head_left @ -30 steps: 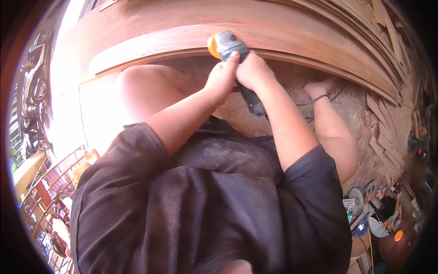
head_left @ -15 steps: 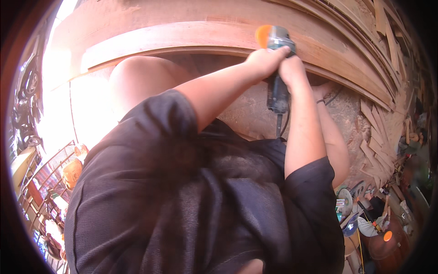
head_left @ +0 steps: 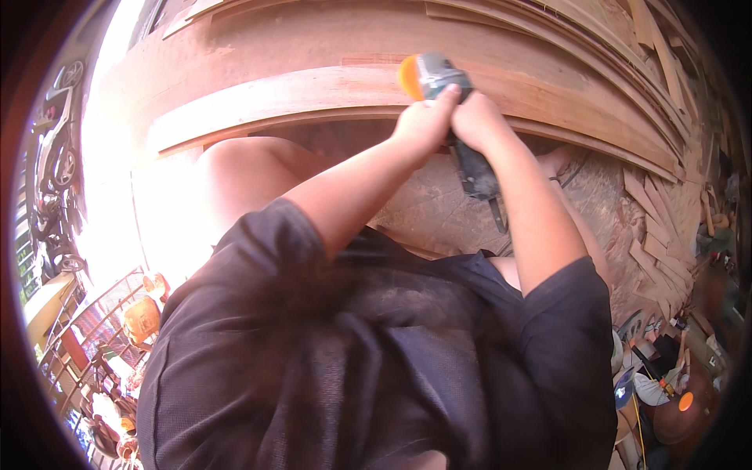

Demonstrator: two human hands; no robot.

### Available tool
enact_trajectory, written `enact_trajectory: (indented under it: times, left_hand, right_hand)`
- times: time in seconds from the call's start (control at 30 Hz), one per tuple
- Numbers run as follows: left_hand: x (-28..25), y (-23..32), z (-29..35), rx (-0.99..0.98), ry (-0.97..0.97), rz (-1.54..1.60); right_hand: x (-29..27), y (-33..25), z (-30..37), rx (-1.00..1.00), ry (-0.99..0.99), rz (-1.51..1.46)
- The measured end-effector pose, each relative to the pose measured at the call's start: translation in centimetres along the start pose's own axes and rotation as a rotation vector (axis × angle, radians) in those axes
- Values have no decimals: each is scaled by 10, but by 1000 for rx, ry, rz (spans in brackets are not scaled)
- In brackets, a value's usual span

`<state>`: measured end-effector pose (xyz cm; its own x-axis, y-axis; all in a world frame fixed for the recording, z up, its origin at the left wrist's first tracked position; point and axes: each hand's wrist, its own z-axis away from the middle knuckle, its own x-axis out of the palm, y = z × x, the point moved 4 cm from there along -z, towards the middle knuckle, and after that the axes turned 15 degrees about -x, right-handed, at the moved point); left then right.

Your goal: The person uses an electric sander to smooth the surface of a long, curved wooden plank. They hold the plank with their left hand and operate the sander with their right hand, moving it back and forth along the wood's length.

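Note:
Both my hands are wrapped round an angle grinder (head_left: 475,171) with a dark body, a grey-green head and an orange disc (head_left: 410,77). My left hand (head_left: 427,121) grips it close to the head, thumb along the top. Just right of it, my right hand (head_left: 478,121) is closed on the body. The tool slants, its head up and to the left, its cord end towards me. Its disc is over a long pale wooden plank (head_left: 313,88); whether they touch I cannot tell.
More long boards (head_left: 580,39) are stacked beyond the plank. Thin wood offcuts (head_left: 658,251) lie on the floor at right, with a clutter of tools (head_left: 658,368) nearer. A wire rack (head_left: 94,321) stands at lower left. Motorbikes (head_left: 63,157) are at the far left.
My hands and the grinder have moved left along the plank. The grinder has turned so its head leans further left. The whole view has also shifted slightly.

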<state>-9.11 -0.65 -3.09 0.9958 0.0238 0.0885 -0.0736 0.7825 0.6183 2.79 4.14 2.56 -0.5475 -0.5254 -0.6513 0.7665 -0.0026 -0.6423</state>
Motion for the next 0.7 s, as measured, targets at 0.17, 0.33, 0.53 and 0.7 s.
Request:
enact_trajectory:
  times: [0.17,0.33,0.53,0.7]
  left_hand:
    - [103,29,-9,-79,-198,-279]
    - [98,39,-5,-56,-175,-422]
    - [-35,13,29,-161,-54,35]
    - [-85,-16,50,-236,213,467]
  right_hand:
    - [-42,112,34,127,292,-372]
    - [-27,124,32,219,385,-532]
    - [22,-27,-10,58,-9,-128]
    - [46,-90,-10,-95,-205,43]
